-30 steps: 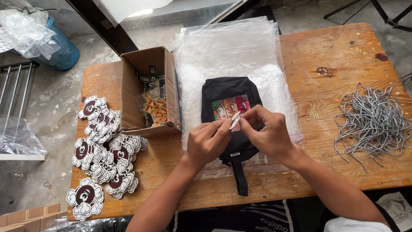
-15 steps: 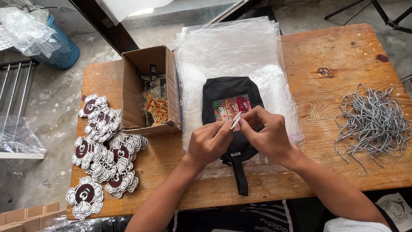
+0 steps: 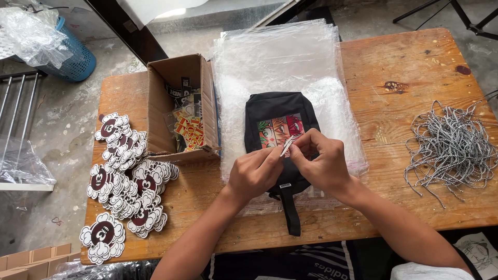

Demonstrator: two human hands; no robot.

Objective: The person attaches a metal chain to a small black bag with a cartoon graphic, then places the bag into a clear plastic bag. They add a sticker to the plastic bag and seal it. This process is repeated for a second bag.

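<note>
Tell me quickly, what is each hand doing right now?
Left hand: closed, pinching one end of a short black-and-white cord over the black pouch.
Right hand: closed, pinching the same cord.

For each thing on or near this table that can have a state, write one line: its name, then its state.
Box: open, partly filled with small packets.
Pouch: flat on the plastic bags, strap toward the person.
Plastic bags: stacked flat.
Cords: loose tangled pile.
Tags: overlapping heaps.
Left hand: pinching a small strip.
Right hand: pinching the same strip.
Basket: on the floor, partly under clear plastic.
</note>
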